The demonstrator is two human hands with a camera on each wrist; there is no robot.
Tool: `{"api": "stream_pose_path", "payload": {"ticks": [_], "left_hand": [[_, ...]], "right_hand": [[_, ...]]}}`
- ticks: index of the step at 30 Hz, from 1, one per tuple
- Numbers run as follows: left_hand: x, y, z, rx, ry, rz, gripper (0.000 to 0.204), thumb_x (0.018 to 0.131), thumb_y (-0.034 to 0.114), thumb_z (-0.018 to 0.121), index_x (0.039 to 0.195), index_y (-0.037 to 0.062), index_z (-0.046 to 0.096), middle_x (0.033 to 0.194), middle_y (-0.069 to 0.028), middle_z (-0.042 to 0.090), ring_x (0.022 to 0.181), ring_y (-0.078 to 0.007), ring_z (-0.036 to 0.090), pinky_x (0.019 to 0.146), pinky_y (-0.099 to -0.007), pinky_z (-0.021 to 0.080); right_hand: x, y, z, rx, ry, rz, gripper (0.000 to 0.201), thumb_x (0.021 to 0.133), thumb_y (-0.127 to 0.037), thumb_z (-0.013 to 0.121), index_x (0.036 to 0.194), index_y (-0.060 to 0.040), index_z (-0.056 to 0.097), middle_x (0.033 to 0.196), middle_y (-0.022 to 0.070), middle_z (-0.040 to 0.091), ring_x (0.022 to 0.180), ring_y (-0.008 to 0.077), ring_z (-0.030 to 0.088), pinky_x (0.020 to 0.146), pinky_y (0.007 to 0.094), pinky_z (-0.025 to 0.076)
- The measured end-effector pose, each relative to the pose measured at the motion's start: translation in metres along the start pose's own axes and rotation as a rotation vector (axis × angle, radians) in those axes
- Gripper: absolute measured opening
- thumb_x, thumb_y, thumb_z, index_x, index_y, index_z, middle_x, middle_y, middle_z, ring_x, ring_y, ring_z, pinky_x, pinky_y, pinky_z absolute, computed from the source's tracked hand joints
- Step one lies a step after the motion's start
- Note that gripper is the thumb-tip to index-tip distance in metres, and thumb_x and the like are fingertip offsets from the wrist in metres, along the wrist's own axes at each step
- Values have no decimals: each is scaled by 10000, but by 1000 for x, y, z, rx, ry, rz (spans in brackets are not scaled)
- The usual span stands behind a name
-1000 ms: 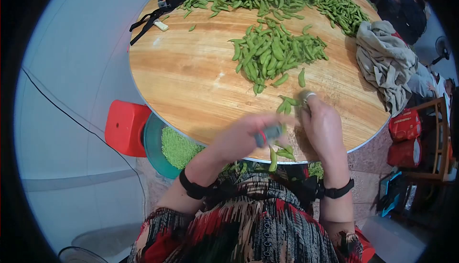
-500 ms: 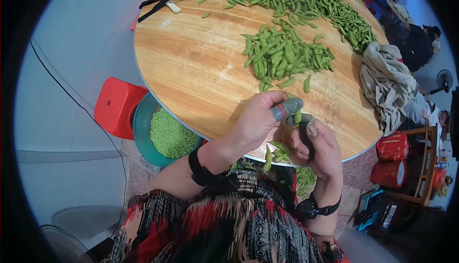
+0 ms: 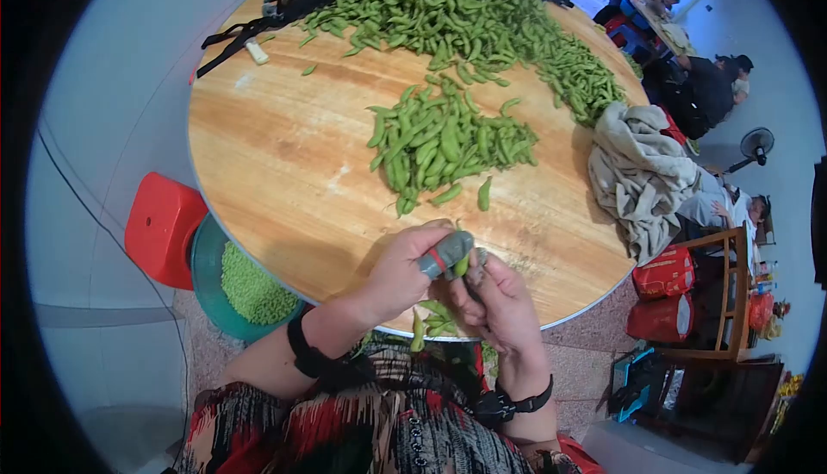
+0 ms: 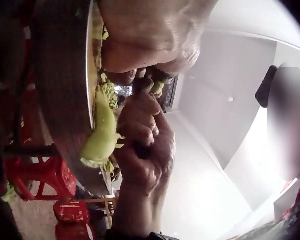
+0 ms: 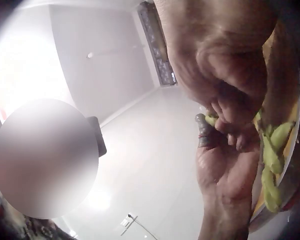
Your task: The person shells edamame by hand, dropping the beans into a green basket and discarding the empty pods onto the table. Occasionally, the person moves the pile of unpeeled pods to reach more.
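Both hands meet over the near edge of the table. My left hand (image 3: pixel 398 272), its thumb in a grey cover with a red band (image 3: pixel 436 256), pinches a green soybean pod (image 3: pixel 463 265). On the pod's other side, the thumb and fingers of my right hand (image 3: pixel 508 306) grip it too. In the right wrist view a bit of the pod (image 5: pixel 210 120) shows between the two hands; the curled fingers hide the rest. Several loose pods (image 3: pixel 440 322) lie at the table rim just below the hands. Beyond the hands is a small heap of pods (image 3: pixel 448 138).
A larger pod pile (image 3: pixel 465 9) covers the far side of the round wooden table (image 3: pixel 267 146). A grey cloth (image 3: pixel 637 172) lies at the right edge. Below left stand a green basin (image 3: pixel 207 276) of shelled beans (image 3: pixel 254 289) and a red stool (image 3: pixel 159 231).
A second ago the left hand was a blur of motion, apart from the right. Both hands then came together around a pod, and now they are closer still. The head view has shifted.
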State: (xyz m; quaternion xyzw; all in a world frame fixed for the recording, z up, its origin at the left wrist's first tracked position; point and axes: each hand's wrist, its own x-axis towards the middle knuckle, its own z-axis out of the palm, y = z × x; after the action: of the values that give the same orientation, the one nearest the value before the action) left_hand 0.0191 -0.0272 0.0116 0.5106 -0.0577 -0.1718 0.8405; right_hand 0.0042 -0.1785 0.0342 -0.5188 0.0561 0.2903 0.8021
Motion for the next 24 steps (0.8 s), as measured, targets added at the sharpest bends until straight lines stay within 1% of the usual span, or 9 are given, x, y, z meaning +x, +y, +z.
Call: {"api": "stream_pose_path", "payload": {"ticks": [3,4,6,9,13,16,18,21,24], "left_hand": [[-1,8,3,-126,2,-92,93,883,98,524,872,5,523,709,-23,526,594,-93,586,532,-217,470],[-2,5,3,-8,23,-27,93,877,110,543,865,18,531,718,-20,537,611,-87,576,549,-212,460],[-1,4,3,344,78,204,87,838,75,602,880,30,541,734,-8,537,657,-60,543,587,-206,447],[-3,9,8,276,162,92,113,830,62,605,919,28,546,745,11,521,698,-50,510,619,-207,436],[1,-9,-1,511,246,276,140,838,46,583,973,25,553,765,16,526,730,-56,510,628,-206,435],[0,-11,-2,236,236,312,168,863,30,523,1027,37,558,804,13,553,683,-42,490,571,-180,402],[-2,-4,-6,105,140,136,215,869,2,459,1046,53,569,870,6,584,638,-21,455,515,-155,345],[-3,-4,-6,51,277,90,231,853,-15,442,1022,50,585,853,18,569,592,-12,400,482,-143,279],[-6,-3,-19,-189,258,132,217,836,-28,442,987,23,591,804,16,541,588,-18,391,470,-141,262]], "right_hand": [[4,3,-2,-18,4,8,132,927,-116,435,1002,-62,530,674,-14,516,473,22,353,403,166,255],[8,9,-4,-23,6,2,132,927,-116,435,1002,-62,530,674,-14,516,473,22,353,403,166,255],[16,19,-9,-279,37,-276,110,920,-106,442,909,-49,535,652,-21,509,496,22,386,424,175,292],[19,14,-7,-481,134,-302,146,915,-109,443,823,-38,531,626,-29,500,531,29,419,469,184,339],[14,-6,-2,-210,138,-47,166,912,-124,451,800,-27,526,608,-33,501,556,37,440,509,192,366],[14,-1,-3,-450,161,-150,186,911,-148,470,781,-29,531,607,-32,507,562,40,453,509,196,372],[13,-1,-3,-608,131,-216,191,911,-162,481,794,-23,541,610,-32,512,560,47,454,504,208,374],[11,3,-2,-606,210,-258,188,908,-162,490,810,-17,558,606,-28,508,567,51,448,518,217,380],[12,4,-15,-836,323,-416,147,881,-129,530,872,7,586,618,30,548,575,80,469,539,245,405]]}}
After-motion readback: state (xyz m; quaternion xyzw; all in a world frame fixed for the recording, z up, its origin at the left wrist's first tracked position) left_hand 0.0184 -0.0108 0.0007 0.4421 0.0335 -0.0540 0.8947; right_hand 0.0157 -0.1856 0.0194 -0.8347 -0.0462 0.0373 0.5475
